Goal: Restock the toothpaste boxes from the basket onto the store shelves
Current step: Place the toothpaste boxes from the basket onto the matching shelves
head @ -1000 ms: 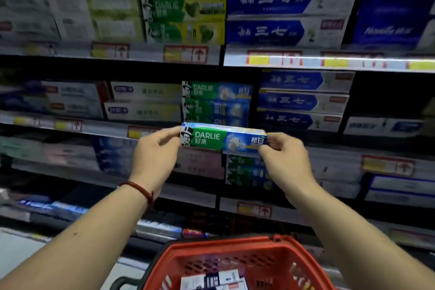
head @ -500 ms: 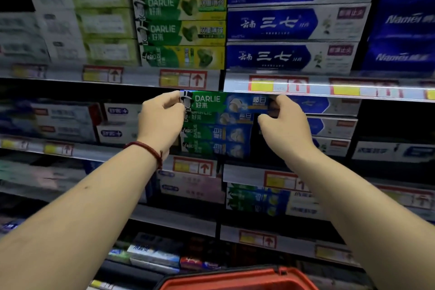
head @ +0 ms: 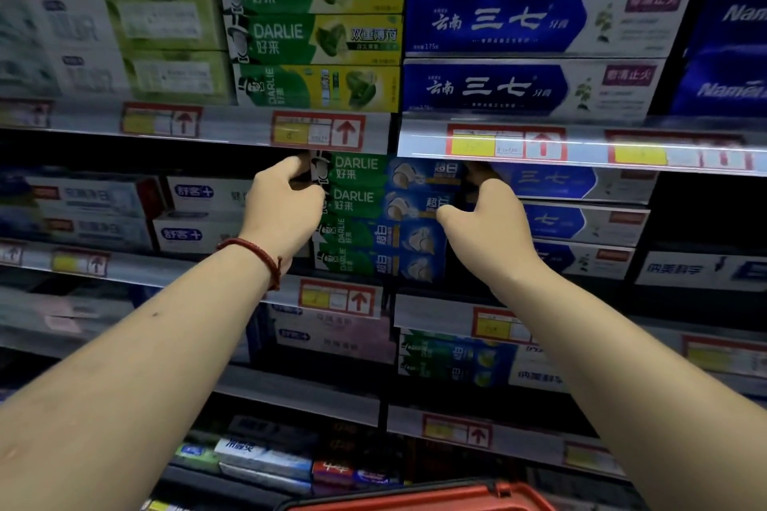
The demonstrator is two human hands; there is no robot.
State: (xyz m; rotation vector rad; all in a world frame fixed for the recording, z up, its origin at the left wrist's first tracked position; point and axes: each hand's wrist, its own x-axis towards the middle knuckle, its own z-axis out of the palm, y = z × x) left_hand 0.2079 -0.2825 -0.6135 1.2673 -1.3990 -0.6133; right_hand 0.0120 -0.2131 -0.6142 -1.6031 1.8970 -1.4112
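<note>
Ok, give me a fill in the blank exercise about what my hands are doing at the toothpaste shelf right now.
1. The left hand and right hand hold one green-and-blue Darlie box by its two ___.
2. That box is at the ___ of a stack of matching boxes.
3. A red cord bracelet sits on the ___ wrist.
4. The basket at the bottom edge is coloured ___.
Missing words: ends; top; left; red.

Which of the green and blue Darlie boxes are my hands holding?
The topmost box, just under the shelf edge: left hand and right hand pinch its ends; the other three lie beneath it.
</note>
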